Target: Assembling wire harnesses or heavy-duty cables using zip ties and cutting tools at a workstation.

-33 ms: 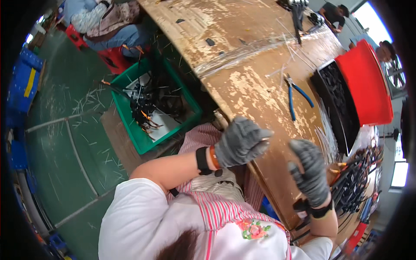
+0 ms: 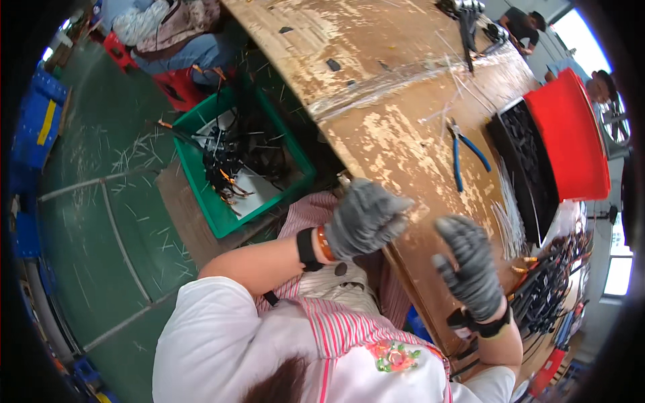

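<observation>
My left hand [image 2: 368, 220], in a grey glove, hovers by the near edge of the wooden worktable [image 2: 396, 161]. Its fingers are curled and closed; whatever may be between them is hidden. Over the tabletop to the right, my right hand [image 2: 470, 265], gloved the same way, has its fingers stretched out and the thumb apart, with nothing visible in it. A gap separates the two hands. Beyond them lie blue-handled pliers [image 2: 458, 161], jaws pointing away. Closest to my right hand is a pile of black cables [image 2: 544, 285] with copper-coloured ends.
A black bin [image 2: 531, 168] of small dark parts stands at the right, against a red bin [image 2: 568, 134]. White ties [image 2: 510, 221] lie beside it. On the left, a green crate [image 2: 218, 228] holds black cables. A seated person [image 2: 175, 33] is at far left; others are far right.
Both hands have shifted slightly left, the right one more. The table and the things on it sit a little further right in the picture.
</observation>
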### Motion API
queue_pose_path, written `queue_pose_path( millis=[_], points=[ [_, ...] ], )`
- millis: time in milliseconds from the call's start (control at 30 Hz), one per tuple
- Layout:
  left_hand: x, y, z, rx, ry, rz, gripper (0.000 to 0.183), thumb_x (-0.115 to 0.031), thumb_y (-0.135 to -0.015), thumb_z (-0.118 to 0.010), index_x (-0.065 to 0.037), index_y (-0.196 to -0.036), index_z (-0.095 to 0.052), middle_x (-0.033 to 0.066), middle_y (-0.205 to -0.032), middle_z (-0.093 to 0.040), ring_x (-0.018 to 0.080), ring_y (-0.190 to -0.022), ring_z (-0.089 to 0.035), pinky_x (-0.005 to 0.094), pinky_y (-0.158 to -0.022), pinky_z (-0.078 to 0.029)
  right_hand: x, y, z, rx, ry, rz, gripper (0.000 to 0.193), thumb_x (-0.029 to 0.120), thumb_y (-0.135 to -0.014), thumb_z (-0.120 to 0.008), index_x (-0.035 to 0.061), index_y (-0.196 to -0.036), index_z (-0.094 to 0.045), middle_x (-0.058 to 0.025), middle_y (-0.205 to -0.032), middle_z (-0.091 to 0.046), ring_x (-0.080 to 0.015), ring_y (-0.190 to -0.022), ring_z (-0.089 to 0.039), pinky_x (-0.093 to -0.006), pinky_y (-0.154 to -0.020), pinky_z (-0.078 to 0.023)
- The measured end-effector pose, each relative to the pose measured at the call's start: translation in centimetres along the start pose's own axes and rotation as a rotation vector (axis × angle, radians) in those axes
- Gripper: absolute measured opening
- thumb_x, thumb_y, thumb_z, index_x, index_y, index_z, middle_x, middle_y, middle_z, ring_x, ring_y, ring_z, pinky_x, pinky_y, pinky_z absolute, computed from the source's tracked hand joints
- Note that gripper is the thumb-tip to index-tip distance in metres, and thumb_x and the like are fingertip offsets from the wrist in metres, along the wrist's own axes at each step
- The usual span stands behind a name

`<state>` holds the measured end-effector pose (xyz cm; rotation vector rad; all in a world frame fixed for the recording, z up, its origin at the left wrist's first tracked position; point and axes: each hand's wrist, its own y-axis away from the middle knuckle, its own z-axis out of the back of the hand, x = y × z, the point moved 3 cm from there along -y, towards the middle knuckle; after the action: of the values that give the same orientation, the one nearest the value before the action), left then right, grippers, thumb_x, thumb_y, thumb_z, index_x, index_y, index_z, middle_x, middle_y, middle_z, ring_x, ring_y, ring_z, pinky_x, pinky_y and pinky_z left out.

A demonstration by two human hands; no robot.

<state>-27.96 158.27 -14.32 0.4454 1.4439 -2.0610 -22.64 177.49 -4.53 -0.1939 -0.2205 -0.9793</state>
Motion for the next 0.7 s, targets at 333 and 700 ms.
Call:
queue_pose_path(
  millis=[333,700],
  points=[
    [28.7,28.5,14.8,0.164,-0.727,1.296,0.041,-0.031,-0.082,-0.064,-0.007,-0.115,-0.059,0.0185,-0.112,-0.06,0.0356,-0.106,-0.056,0.0408,-0.091,-0.045,2.8,-13.1,-9.4,0.251,0.096,0.243,0.062,0.037,-0.087,-0.054,0.003,-0.137,-0.04,-0.0192,-0.144,-0.035,-0.0378,-0.135,-0.03,-0.0459,-0.111,-0.024],
    [44.9,23.4,18.1,0.321,-1.101,1.03,0.054,-0.035,-0.077,-0.064,-0.012,-0.124,-0.054,0.0145,-0.119,-0.054,0.0323,-0.114,-0.05,0.0474,-0.095,-0.039,0.7,-13.7,-10.9,0.284,0.125,0.206,0.06,0.042,-0.093,-0.045,0.0089,-0.141,-0.035,-0.0211,-0.146,-0.032,-0.0409,-0.136,-0.029,-0.0515,-0.11,-0.023]
  ],
)
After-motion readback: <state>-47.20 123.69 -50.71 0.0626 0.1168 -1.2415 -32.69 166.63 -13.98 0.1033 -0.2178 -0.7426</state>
